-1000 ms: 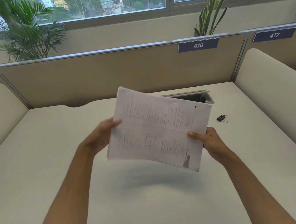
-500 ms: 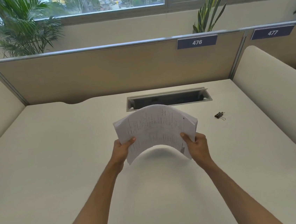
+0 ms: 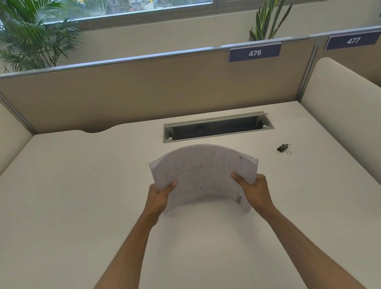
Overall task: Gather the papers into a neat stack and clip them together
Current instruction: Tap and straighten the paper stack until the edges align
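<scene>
A stack of white printed papers [image 3: 201, 171] stands on its lower edge on the white desk [image 3: 74, 215], bowed into an arch toward me. My left hand [image 3: 160, 198] grips its left side with the thumb on the front sheet. My right hand [image 3: 255, 190] grips its right side the same way. A small black binder clip [image 3: 283, 148] lies on the desk to the right of the papers, apart from both hands.
An open cable slot [image 3: 217, 127] is set into the desk behind the papers. Beige partition panels [image 3: 132, 91] close the back, and padded dividers [image 3: 351, 122] flank both sides. Plants stand behind the partition under the window.
The papers went from being held flat and tilted in the air to standing on the desk, bowed. Both hands moved lower and closer together along the stack's sides.
</scene>
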`<state>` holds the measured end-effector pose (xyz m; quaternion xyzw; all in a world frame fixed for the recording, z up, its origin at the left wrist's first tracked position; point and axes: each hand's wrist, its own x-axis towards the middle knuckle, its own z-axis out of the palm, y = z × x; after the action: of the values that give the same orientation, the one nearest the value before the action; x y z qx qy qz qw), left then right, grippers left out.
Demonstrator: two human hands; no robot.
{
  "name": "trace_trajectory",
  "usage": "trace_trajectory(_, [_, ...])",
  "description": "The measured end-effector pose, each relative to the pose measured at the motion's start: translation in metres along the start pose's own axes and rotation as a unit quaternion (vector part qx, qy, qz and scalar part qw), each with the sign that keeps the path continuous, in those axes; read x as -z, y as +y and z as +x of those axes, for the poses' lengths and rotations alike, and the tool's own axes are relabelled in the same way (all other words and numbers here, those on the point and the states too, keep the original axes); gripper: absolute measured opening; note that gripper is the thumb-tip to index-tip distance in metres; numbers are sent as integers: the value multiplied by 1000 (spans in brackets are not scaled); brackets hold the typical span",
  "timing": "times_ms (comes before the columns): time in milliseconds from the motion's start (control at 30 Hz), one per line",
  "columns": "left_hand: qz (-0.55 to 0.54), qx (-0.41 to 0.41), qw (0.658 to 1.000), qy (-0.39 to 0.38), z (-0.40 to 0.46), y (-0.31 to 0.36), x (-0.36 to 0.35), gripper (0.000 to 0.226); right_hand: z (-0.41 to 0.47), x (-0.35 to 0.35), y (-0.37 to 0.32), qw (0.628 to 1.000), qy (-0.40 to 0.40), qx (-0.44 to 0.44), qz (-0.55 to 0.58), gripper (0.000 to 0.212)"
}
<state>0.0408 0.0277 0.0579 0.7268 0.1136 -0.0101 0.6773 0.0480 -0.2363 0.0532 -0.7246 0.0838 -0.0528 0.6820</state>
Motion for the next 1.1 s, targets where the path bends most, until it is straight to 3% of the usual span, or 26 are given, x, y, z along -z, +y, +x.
trace_trajectory(100, [78, -17, 997, -13, 9, 14, 9, 17, 10, 8, -23, 999, 1, 19, -33, 15])
trace_trajectory(267, [161, -29, 984, -71, 20, 50, 16, 22, 34, 25, -75, 980, -2, 131, -152, 21])
trace_trajectory(433, [217, -45, 965, -142, 21, 85, 17, 48, 51, 31, -115, 918, -127, 153, -343, 25])
trace_trajectory(567, [267, -75, 944, -180, 26, 108, 18, 44, 49, 21, -126, 897, -263, 137, -328, 21])
trace_trajectory(700, [310, -88, 924, -204, 26, 139, 18, 34, 46, 14, -123, 904, -309, 126, -268, 19])
trace_trajectory(800, [285, -94, 932, -202, 25, 158, 26, 17, 46, 18, -123, 924, -306, 106, -205, 21])
trace_trajectory(867, [243, -113, 947, -178, 23, 164, 37, 20, 48, 23, -121, 933, -306, 87, -167, 19])
trace_trajectory(967, [122, -126, 973, -148, 21, 159, 53, 26, 50, 33, -115, 949, -290, 54, -113, 16])
trace_trajectory(1100, [-46, -112, 983, -140, 16, 136, 52, 33, 52, 43, -105, 960, -277, -4, -36, 28])
